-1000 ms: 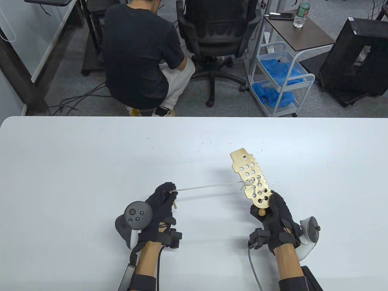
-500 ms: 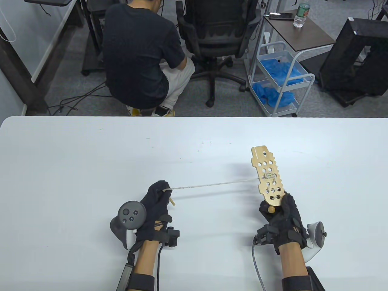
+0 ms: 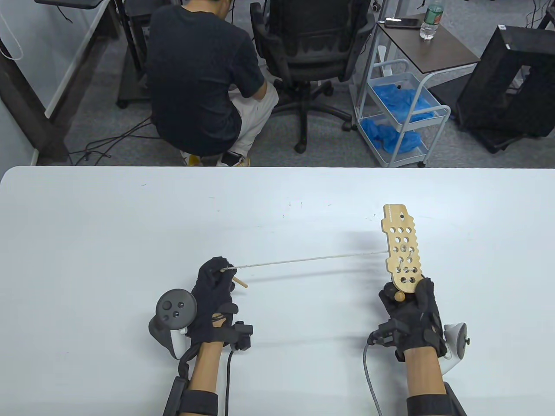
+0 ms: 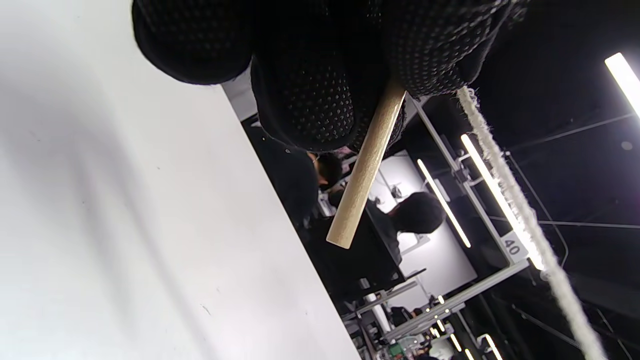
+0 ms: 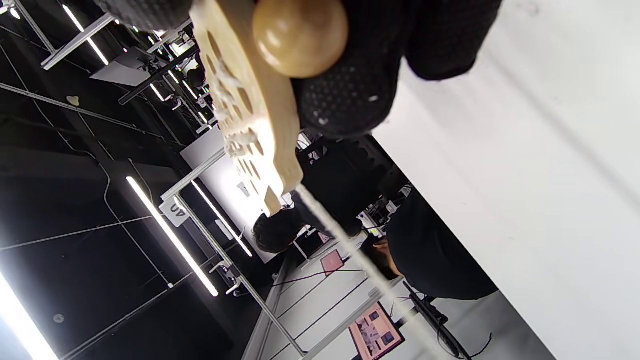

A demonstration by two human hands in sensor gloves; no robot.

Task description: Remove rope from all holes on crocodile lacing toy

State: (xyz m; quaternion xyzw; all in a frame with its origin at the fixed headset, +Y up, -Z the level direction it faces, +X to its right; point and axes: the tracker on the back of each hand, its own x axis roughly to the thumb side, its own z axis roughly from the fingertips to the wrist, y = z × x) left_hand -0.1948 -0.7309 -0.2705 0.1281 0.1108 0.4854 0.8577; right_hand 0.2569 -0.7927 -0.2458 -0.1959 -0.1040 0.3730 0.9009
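While the right hand grips the bottom of the wooden toy and holds it up over the white desk, the left hand pinches the rope, which runs tight between them. From the left wrist, curled fingers pinch a stick beside the rope. From the right wrist, fingers wrap the toy near its round knob, with rope leaving its edge.
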